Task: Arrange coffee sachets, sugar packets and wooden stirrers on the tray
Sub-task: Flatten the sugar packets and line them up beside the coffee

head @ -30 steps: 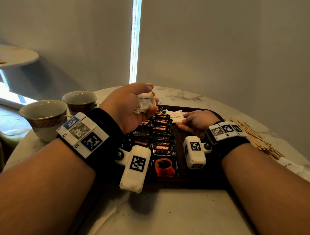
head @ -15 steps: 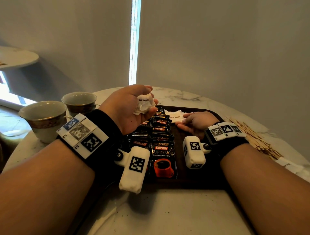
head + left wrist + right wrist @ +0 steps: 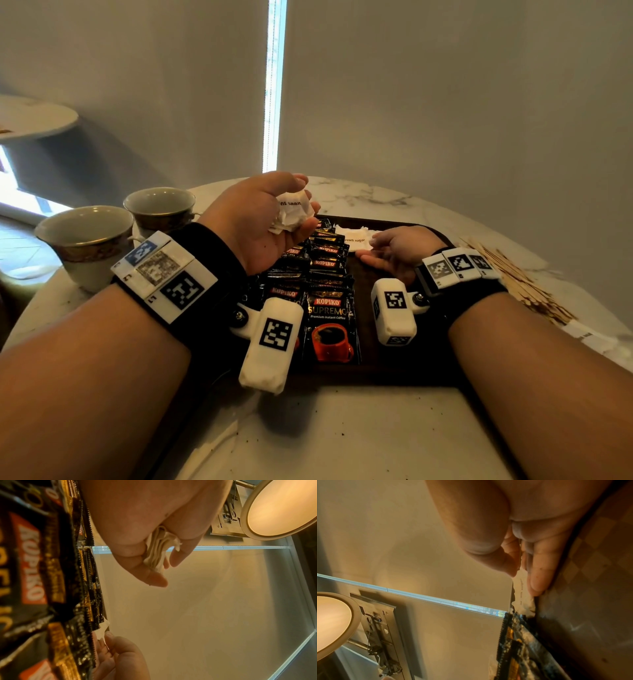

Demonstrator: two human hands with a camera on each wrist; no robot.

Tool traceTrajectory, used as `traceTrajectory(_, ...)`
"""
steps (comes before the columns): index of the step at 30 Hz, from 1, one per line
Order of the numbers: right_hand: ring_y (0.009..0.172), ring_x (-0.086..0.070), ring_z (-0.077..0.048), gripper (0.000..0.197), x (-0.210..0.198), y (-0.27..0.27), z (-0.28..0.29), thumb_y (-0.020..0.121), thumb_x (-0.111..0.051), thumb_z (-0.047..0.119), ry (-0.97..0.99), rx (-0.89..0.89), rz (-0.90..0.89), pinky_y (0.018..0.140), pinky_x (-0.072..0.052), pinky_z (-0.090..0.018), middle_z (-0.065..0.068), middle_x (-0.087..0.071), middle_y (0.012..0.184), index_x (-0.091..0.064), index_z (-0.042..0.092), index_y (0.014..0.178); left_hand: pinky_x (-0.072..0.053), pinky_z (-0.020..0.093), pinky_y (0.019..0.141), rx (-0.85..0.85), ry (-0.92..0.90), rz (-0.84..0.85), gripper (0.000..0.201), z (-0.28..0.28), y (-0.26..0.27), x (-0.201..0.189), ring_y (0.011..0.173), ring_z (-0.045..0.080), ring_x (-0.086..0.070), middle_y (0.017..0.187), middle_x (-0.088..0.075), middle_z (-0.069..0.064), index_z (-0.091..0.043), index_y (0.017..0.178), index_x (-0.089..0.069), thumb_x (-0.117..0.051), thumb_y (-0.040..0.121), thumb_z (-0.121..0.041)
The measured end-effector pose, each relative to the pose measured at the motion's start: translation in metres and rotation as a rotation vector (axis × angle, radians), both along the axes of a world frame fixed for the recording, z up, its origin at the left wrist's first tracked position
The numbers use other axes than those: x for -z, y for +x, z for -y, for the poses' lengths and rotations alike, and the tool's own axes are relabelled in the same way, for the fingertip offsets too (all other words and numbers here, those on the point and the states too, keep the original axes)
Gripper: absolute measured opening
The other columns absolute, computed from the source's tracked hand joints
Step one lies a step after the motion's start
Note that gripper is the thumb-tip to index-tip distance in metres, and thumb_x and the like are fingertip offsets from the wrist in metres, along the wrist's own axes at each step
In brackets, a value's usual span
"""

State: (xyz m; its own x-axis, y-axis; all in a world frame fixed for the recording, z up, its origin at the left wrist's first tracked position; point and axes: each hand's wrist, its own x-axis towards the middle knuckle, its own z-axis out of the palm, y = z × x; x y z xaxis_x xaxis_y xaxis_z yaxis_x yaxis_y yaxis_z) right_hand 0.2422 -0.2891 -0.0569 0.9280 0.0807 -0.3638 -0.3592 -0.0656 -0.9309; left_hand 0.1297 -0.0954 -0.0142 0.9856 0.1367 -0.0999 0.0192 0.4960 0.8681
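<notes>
A dark wooden tray (image 3: 376, 371) lies on the marble table. Black Kopiko coffee sachets (image 3: 330, 318) overlap in rows down its left half. My left hand (image 3: 270, 219) is raised above them and grips a bunch of white sugar packets (image 3: 294, 210), whose edges show between thumb and fingers (image 3: 158, 553). My right hand (image 3: 394, 250) rests low on the tray's far part and pinches a white brown-sugar packet (image 3: 356, 236) lying there; the packet (image 3: 521, 586) sits between thumb and fingers. Wooden stirrers (image 3: 520, 284) lie in a heap on the table right of the tray.
Two gold-rimmed cups (image 3: 85, 240) (image 3: 161, 209) stand at the table's left. White paper bits lie at the near table edge (image 3: 212, 448) and at the far right (image 3: 596, 339). A small round table (image 3: 34, 116) is off to the far left.
Both hands stay almost where they were. The right hand's fingers have shifted slightly on the flat sugar packet; the left still holds its bunch above the sachets.
</notes>
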Motion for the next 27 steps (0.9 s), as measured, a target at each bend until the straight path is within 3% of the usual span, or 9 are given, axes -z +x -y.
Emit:
traceTrajectory(4,0.082,-0.071,-0.024,0.018,-0.0001,0.0020,0.0009,0.097,-0.055,0.005,-0.086,0.007,0.046,0.054,-0.055,-0.027,-0.019,-0.061,0.114,-0.054,-0.001,0.114,-0.053,0.026,0.051,-0.004,0.005,-0.002,0.012,0.0000,0.0003,0.0002,0.082,0.023,-0.065,0.103,-0.059,0.013,-0.010,0.107,-0.066,-0.059,0.097,-0.013)
traceTrajectory(6,0.069,-0.065,-0.020,0.013,-0.0013,0.0037,0.0023,0.096,-0.057,0.009,-0.178,0.007,0.114,0.049,-0.049,-0.027,-0.015,-0.061,0.100,-0.058,0.001,0.106,-0.053,0.026,0.051,-0.007,0.007,-0.002,0.013,-0.0003,0.0002,0.0002,0.084,0.023,-0.065,0.104,-0.059,0.013,-0.010,0.108,-0.066,-0.059,0.097,-0.013)
traceTrajectory(9,0.066,-0.059,-0.019,0.010,-0.0028,0.0038,0.0030,0.098,-0.051,0.004,-0.135,-0.033,0.191,0.054,-0.046,-0.027,-0.011,-0.057,0.082,-0.058,0.003,0.092,-0.053,0.026,0.051,-0.009,0.004,-0.002,0.013,-0.0013,0.0004,-0.0005,0.083,0.023,-0.065,0.103,-0.059,0.013,-0.010,0.108,-0.066,-0.059,0.097,-0.013)
traceTrajectory(15,0.084,-0.067,-0.025,0.013,0.0002,-0.0013,-0.0040,0.099,-0.047,0.005,0.012,-0.159,0.111,0.073,-0.056,-0.030,-0.014,-0.062,0.093,-0.061,0.006,0.098,-0.054,0.025,0.051,-0.004,0.011,-0.007,0.013,-0.0003,-0.0011,-0.0020,0.084,0.023,-0.064,0.101,-0.059,0.012,-0.010,0.108,-0.066,-0.058,0.098,-0.013)
traceTrajectory(20,0.084,-0.067,-0.025,0.015,0.0008,-0.0009,-0.0032,0.099,-0.046,0.006,0.064,-0.142,0.085,0.069,-0.056,-0.029,-0.015,-0.062,0.093,-0.061,0.006,0.100,-0.054,0.026,0.052,0.001,0.007,-0.002,0.012,-0.0011,-0.0011,-0.0017,0.083,0.022,-0.064,0.100,-0.059,0.012,-0.011,0.107,-0.065,-0.058,0.098,-0.013)
traceTrajectory(25,0.083,-0.065,-0.024,0.015,0.0005,-0.0021,-0.0034,0.099,-0.045,0.006,0.078,-0.133,0.096,0.074,-0.055,-0.030,-0.015,-0.062,0.091,-0.060,0.005,0.099,-0.054,0.026,0.052,0.005,0.000,0.003,0.010,0.0002,-0.0007,-0.0008,0.083,0.023,-0.064,0.096,-0.060,0.011,-0.010,0.103,-0.065,-0.058,0.098,-0.013)
traceTrajectory(27,0.079,-0.065,-0.023,0.015,0.0000,-0.0039,-0.0032,0.099,-0.045,0.005,0.078,-0.132,0.110,0.069,-0.055,-0.027,-0.014,-0.062,0.088,-0.060,0.005,0.098,-0.055,0.026,0.054,0.025,-0.009,0.001,0.009,0.0007,-0.0020,-0.0016,0.082,0.023,-0.064,0.093,-0.060,0.012,-0.008,0.101,-0.064,-0.058,0.097,-0.014)
